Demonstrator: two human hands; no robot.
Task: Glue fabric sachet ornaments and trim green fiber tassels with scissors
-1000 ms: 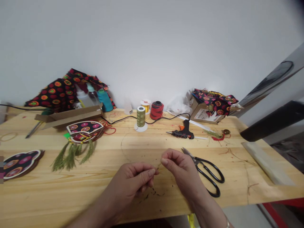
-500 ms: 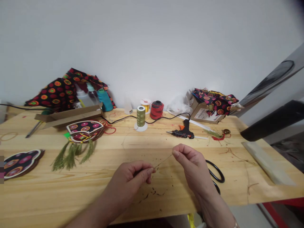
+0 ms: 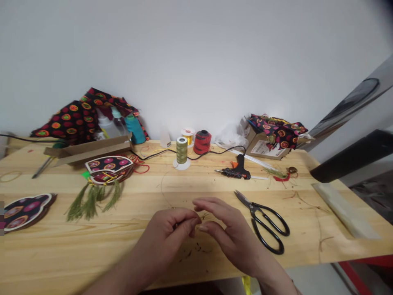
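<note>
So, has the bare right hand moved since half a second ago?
Yes, leftward: the right hand partly covered the black-handled metal scissors then; now they show whole, to its right.

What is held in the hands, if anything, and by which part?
The left hand pinches what looks like thin thread between thumb and forefinger; which part cannot be told. The right hand is open, holding nothing visible.

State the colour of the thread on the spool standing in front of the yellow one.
Olive green; the spool shows best in the head view.

Fine thread (image 3: 161, 189) — one slack, open curve — near the upright olive-green spool (image 3: 181, 152).
</note>
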